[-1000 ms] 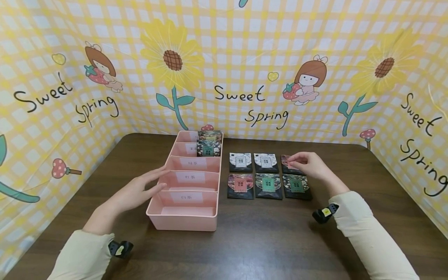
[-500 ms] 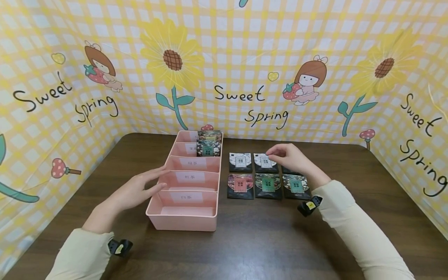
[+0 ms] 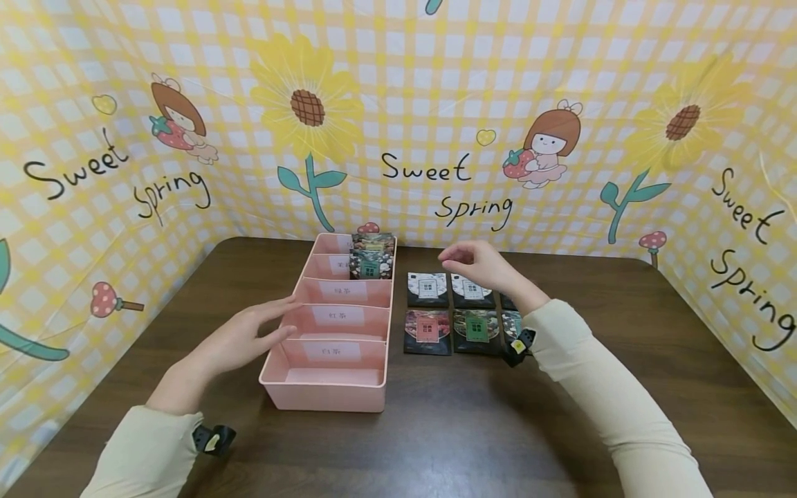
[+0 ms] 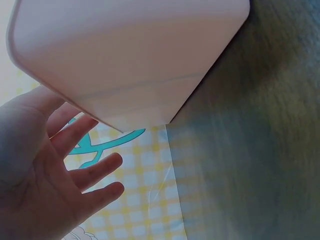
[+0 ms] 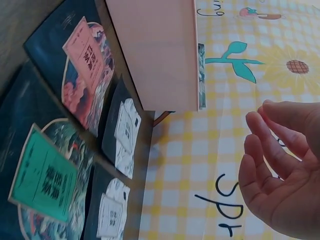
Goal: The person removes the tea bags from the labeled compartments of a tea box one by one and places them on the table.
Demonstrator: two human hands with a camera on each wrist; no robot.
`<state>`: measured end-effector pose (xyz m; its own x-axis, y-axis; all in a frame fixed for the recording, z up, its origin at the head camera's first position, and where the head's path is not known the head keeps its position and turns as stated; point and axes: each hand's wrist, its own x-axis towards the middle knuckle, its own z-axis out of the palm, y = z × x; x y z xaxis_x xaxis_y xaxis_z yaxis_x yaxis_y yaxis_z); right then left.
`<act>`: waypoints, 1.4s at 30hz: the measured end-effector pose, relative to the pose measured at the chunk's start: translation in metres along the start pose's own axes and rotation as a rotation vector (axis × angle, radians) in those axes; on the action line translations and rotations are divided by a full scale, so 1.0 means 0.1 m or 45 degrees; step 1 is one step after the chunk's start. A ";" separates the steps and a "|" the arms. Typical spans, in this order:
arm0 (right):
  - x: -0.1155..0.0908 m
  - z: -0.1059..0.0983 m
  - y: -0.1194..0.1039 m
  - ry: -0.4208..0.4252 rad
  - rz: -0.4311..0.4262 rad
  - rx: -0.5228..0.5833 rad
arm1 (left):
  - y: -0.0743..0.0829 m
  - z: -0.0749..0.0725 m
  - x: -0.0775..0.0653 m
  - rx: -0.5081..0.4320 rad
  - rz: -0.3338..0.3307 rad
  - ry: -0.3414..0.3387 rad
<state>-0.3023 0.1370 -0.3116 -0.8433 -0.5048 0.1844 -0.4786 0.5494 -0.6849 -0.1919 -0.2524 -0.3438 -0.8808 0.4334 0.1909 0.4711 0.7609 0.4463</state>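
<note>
My left hand (image 3: 230,353) rests its fingertips and thumb at the left rim of a long pink divided box (image 3: 324,396), fingers extended. Above the table, beyond two white-fronted tea sachets (image 3: 427,290), hovers my right hand (image 3: 482,266). Its fingers are loosely bent, and in the right wrist view nothing shows between thumb and index finger. Below these lie a red-labelled sachet (image 3: 427,332) and a green-labelled sachet (image 3: 477,332). Another green-labelled sachet (image 3: 510,323) is partly covered by the right wrist camera. The sachet at the back right is mostly hidden by the right arm.
Upright tea sachets (image 3: 371,265) fill the right side of the box's two far compartments. White paper labels (image 3: 337,316) mark the dividers. A yellow checked cloth (image 3: 411,97) hangs around the dark wooden table (image 3: 461,429).
My right hand has moved left and away from the back-right sachet, passing over the white-fronted ones and rising. The left hand and the box have stayed in place.
</note>
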 end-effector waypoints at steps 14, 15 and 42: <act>0.39 0.28 -0.06 0.004 0.002 0.067 | -0.01 0.00 -0.02 -0.031 -0.043 -0.034; 0.41 0.30 -0.06 0.006 -0.004 0.069 | -0.01 0.00 -0.02 -0.034 -0.046 -0.036; 0.81 0.77 -0.07 0.108 0.096 0.130 | 0.01 0.00 -0.04 -0.054 -0.092 -0.050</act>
<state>-0.3482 0.0411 -0.3456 -0.8958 -0.4039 0.1855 -0.3891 0.5109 -0.7665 -0.1877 -0.2532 -0.3435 -0.9095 0.3972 0.1223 0.4028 0.7701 0.4947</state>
